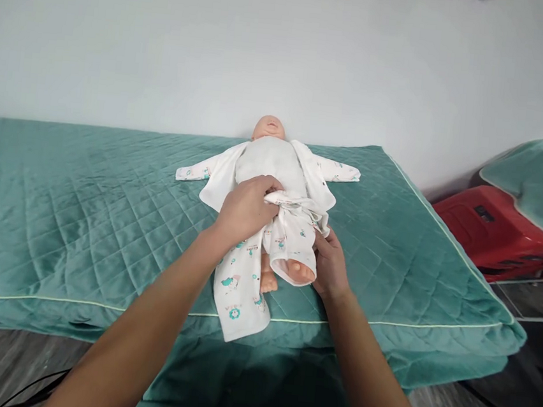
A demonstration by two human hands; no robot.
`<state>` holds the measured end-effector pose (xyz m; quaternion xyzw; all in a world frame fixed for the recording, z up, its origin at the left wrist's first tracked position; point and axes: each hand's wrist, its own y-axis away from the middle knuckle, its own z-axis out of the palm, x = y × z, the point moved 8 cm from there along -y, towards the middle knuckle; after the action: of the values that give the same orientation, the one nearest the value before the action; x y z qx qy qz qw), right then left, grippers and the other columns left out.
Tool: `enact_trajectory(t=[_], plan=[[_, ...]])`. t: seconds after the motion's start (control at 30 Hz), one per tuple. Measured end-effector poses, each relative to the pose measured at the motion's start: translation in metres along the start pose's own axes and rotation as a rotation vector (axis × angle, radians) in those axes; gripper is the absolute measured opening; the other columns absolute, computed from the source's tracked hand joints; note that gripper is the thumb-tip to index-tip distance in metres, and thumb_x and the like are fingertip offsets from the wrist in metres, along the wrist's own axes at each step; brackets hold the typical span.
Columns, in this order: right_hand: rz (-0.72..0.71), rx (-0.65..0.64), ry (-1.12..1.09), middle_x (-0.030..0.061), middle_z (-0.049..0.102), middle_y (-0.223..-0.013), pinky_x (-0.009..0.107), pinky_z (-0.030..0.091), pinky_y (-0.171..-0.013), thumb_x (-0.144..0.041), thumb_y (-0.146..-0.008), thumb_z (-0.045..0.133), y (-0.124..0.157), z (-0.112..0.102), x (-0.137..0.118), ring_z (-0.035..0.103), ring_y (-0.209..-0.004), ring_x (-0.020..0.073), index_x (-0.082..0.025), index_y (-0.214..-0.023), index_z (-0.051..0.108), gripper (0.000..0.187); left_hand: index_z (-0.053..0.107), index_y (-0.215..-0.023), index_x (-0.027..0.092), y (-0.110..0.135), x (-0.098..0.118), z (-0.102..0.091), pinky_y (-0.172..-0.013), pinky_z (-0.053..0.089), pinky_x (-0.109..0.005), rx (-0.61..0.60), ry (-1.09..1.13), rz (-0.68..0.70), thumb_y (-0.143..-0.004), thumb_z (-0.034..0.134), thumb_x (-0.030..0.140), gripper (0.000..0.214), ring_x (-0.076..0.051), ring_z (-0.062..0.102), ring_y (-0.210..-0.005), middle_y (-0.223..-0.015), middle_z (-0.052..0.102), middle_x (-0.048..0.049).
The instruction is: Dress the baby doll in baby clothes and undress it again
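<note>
A baby doll (270, 153) lies on its back on a teal quilted mattress (84, 198), head toward the wall. It wears a grey body and lies on an opened white printed romper (244, 290), sleeves spread to both sides. My left hand (246, 209) is closed on the bunched waist of the romper at the doll's belly. My right hand (328, 263) grips the romper leg round the doll's right-side leg, whose foot shows at the cuff. The other romper leg lies flat and empty toward the mattress edge, with a bare doll foot beside it.
A red plastic case (494, 232) sits on the floor at the right, partly under a teal cushion (538, 178). A white wall stands behind the mattress. Grey wood floor shows in front and at the right.
</note>
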<state>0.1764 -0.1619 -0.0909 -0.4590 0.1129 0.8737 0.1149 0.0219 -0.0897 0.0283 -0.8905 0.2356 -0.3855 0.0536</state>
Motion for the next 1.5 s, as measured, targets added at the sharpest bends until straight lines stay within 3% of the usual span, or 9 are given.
enact_trajectory(t=[0.13, 0.27, 0.43, 0.7, 0.83, 1.0, 1.1, 1.3, 1.5], plan=[[-0.105, -0.031, 0.216, -0.0038, 0.07, -0.082, 0.025, 0.046, -0.066, -0.032, -0.077, 0.076, -0.013, -0.001, -0.01, 0.059, -0.075, 0.015, -0.023, -0.095, 0.068, 0.021, 0.066, -0.088, 0.022, 0.009, -0.022, -0.001, -0.079, 0.046, -0.031, -0.027, 0.189, -0.104, -0.075, 0.067, 0.022, 0.013, -0.02, 0.062, -0.087, -0.09, 0.069, 0.0], [-0.307, -0.073, 0.599, -0.0052, 0.064, -0.078, 0.025, 0.042, -0.069, -0.028, -0.082, 0.069, -0.032, 0.002, -0.035, 0.052, -0.074, 0.0142, -0.023, -0.088, 0.068, 0.008, 0.064, -0.088, 0.022, 0.019, -0.047, -0.003, -0.069, 0.044, -0.026, -0.075, 0.508, -0.193, -0.072, 0.078, 0.035, 0.024, -0.017, 0.058, -0.08, -0.087, 0.066, 0.0007], [-0.36, -0.155, 0.745, -0.0048, 0.062, -0.077, 0.026, 0.04, -0.068, -0.026, -0.084, 0.064, -0.053, 0.012, -0.047, 0.05, -0.072, 0.0144, -0.023, -0.091, 0.067, 0.009, 0.064, -0.083, 0.02, 0.025, -0.067, 0.003, -0.057, 0.04, -0.022, -0.108, 0.767, -0.271, -0.071, 0.083, 0.043, 0.032, -0.011, 0.055, -0.065, -0.078, 0.063, 0.0009], [-0.552, -0.295, 0.758, 0.0035, 0.059, -0.133, 0.037, 0.043, -0.103, -0.011, -0.082, 0.058, -0.032, 0.027, -0.057, 0.052, -0.127, 0.0229, -0.028, -0.115, 0.066, 0.038, 0.064, -0.078, 0.019, 0.012, -0.068, -0.002, -0.053, 0.039, -0.022, 0.129, 0.812, -0.198, -0.073, 0.083, 0.038, 0.028, -0.009, 0.05, -0.059, -0.068, 0.058, 0.0034], [-0.382, -0.466, 0.774, 0.0023, 0.067, -0.12, 0.036, 0.047, -0.097, -0.025, -0.085, 0.072, -0.029, 0.073, -0.071, 0.059, -0.117, 0.025, -0.029, -0.121, 0.066, 0.037, 0.06, -0.081, 0.021, -0.002, -0.062, 0.004, -0.053, 0.039, -0.023, 0.183, 0.853, -0.188, -0.077, 0.08, 0.043, 0.03, -0.01, 0.05, -0.058, -0.067, 0.057, 0.0032], [0.042, -0.784, 0.901, -0.0015, 0.065, -0.075, 0.024, 0.045, -0.062, -0.033, -0.069, 0.088, -0.06, 0.126, -0.047, 0.063, -0.075, 0.0172, -0.018, -0.087, 0.072, 0.029, 0.057, -0.082, 0.021, -0.006, -0.068, 0.015, -0.06, 0.044, -0.024, 0.249, 0.91, -0.187, -0.083, 0.074, 0.05, 0.033, -0.011, 0.053, -0.064, -0.072, 0.057, 0.0028], [0.219, -0.846, 0.81, -0.0024, 0.064, -0.068, 0.022, 0.04, -0.052, -0.031, -0.071, 0.085, -0.078, 0.124, -0.026, 0.057, -0.059, 0.0122, -0.017, -0.081, 0.07, 0.023, 0.059, -0.083, 0.021, -0.001, -0.076, 0.017, -0.057, 0.041, -0.023, 0.179, 0.893, -0.23, -0.085, 0.07, 0.054, 0.035, -0.011, 0.051, -0.062, -0.07, 0.056, 0.003], [0.263, -0.684, 0.315, -0.0063, 0.058, -0.063, 0.02, 0.044, -0.052, -0.022, -0.07, 0.08, -0.093, 0.1, -0.018, 0.052, -0.052, 0.0077, -0.019, -0.07, 0.056, 0.024, 0.07, -0.098, 0.017, 0.008, -0.073, 0.03, -0.057, 0.045, -0.024, -0.276, 0.825, -0.272, -0.068, 0.087, 0.046, 0.045, -0.015, 0.061, -0.069, -0.082, 0.067, -0.0009], [0.235, -0.662, 0.421, -0.0042, 0.061, -0.066, 0.019, 0.041, -0.047, -0.034, -0.074, 0.084, -0.086, 0.104, -0.02, 0.054, -0.054, 0.0088, -0.019, -0.077, 0.062, 0.027, 0.068, -0.117, 0.021, 0.006, -0.093, 0.034, -0.064, 0.052, -0.028, -0.068, 1.075, -0.32, -0.076, 0.08, 0.048, 0.051, -0.018, 0.066, -0.073, -0.091, 0.072, -0.003]])
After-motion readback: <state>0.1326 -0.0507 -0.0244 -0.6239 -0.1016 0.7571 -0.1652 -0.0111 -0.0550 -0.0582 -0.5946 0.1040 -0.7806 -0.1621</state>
